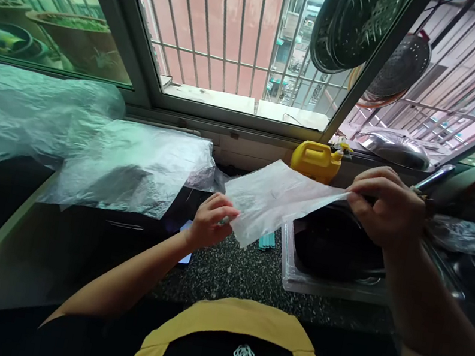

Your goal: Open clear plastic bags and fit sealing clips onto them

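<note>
A thin, whitish, see-through plastic sheet (pixel 274 199) is stretched slantwise above the dark speckled counter. My left hand (pixel 214 220) pinches its lower left edge, fingers closed. At the other end my right hand (pixel 383 202) pinches a drawn-out corner between thumb and fingers, higher up and close to the tap. Whether the sheet is a single layer or a flat bag I cannot tell. Below it, small teal strips (pixel 267 241) lie on the counter (pixel 230 274), partly covered by the sheet.
At right is a sink (pixel 293 278) with a dark basin, and a tap (pixel 435 178) behind my right hand. A yellow jug (pixel 315 161) stands by the window. Plastic and foil-like sheeting (pixel 130 166) covers things at left. A phone-like object (pixel 185 257) lies beside my left forearm.
</note>
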### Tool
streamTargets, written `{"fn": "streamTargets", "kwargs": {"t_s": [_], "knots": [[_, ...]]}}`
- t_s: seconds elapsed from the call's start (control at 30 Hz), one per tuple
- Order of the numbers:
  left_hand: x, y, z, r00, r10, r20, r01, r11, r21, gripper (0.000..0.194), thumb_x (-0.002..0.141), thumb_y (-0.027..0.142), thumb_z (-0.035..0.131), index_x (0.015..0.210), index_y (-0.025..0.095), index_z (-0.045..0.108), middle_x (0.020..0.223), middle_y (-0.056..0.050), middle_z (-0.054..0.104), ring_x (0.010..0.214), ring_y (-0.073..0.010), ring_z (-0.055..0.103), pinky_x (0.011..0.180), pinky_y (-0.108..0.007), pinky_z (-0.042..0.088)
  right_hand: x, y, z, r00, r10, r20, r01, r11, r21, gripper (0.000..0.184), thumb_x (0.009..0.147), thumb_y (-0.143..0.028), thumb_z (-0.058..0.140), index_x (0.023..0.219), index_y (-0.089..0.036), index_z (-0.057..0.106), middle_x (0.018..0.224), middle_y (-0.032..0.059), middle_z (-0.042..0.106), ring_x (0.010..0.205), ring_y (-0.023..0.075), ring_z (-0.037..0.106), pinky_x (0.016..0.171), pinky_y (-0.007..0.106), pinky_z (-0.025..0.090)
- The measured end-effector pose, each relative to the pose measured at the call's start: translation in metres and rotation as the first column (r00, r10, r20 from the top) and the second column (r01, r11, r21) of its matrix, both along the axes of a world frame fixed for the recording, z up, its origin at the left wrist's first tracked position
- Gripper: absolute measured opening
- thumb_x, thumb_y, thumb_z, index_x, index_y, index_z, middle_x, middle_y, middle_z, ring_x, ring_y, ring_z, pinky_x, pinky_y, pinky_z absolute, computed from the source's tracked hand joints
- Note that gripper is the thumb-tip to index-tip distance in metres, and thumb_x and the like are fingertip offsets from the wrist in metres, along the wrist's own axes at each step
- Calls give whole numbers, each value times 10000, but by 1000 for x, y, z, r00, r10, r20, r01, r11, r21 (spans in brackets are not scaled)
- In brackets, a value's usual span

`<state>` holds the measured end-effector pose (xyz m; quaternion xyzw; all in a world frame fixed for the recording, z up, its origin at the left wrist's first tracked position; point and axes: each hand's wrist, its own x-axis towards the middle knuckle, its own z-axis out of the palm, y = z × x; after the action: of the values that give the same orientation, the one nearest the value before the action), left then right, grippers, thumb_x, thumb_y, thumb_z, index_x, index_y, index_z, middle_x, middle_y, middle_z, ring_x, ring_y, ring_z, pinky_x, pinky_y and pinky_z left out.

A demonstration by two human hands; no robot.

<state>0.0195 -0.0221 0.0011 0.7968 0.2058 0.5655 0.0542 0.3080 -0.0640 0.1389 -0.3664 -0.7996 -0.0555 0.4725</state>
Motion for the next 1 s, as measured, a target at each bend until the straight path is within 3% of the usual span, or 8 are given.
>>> {"fn": "streamTargets", "kwargs": {"t_s": [0.1,0.2,0.27,0.33,0.5,0.63,0.83,1.0], "knots": [[-5,1,-7,997,-63,36,71,951,-300,80,761,176,581,803,184,648,728,-13,573,662,-122,534,584,-241,432,-7,-2,2,990,48,129,-37,996,-87,113,768,-142,593,706,-235,575,712,-1,580,687,141,532,682,327,441],[-12,5,0,986,27,166,62,860,-507,169,799,219,505,841,180,664,717,-10,573,662,-124,536,618,-254,442,-17,0,-3,972,94,216,-43,973,-228,111,785,-174,574,683,-219,566,695,5,588,692,143,528,691,311,441],[-16,5,16,954,149,259,1,866,-500,211,831,228,460,860,194,666,734,-10,577,703,-130,539,668,-269,446,-25,2,-8,963,120,243,-41,950,-309,116,792,-184,564,679,-208,563,692,12,589,704,143,528,693,299,439],[-16,1,37,944,178,279,-51,911,-410,215,860,251,457,876,214,668,773,-15,586,759,-140,542,720,-288,446,-33,5,-14,956,155,249,-53,927,-371,118,795,-187,558,678,-200,561,696,16,590,706,138,525,688,287,435],[11,-11,74,988,12,-153,-52,965,-258,183,774,355,658,895,218,677,853,-33,606,841,-173,539,769,-332,451,-56,11,-24,940,246,237,-124,892,-435,138,802,-197,553,666,-186,564,676,14,588,687,127,509,681,281,413],[33,-7,74,956,-109,-272,22,952,-306,131,786,317,648,745,195,671,738,-18,601,744,-153,530,704,-307,435,-67,14,-27,945,263,193,-146,870,-471,159,814,-232,557,666,-175,576,662,14,583,674,124,502,674,286,405],[22,-3,75,983,-153,-97,91,881,-465,109,793,234,624,701,185,657,683,-9,589,684,-123,524,654,-272,429,-55,15,-43,976,215,21,-172,833,-526,249,750,-386,677,869,-174,623,811,36,612,756,142,541,710,307,445],[10,-5,75,985,-166,-40,119,835,-537,108,780,243,633,697,178,652,692,-16,591,682,-120,532,645,-271,437,-53,15,-69,967,208,-144,-253,770,-585,194,769,-369,662,820,-185,629,815,29,614,774,135,560,733,309,464]]}}
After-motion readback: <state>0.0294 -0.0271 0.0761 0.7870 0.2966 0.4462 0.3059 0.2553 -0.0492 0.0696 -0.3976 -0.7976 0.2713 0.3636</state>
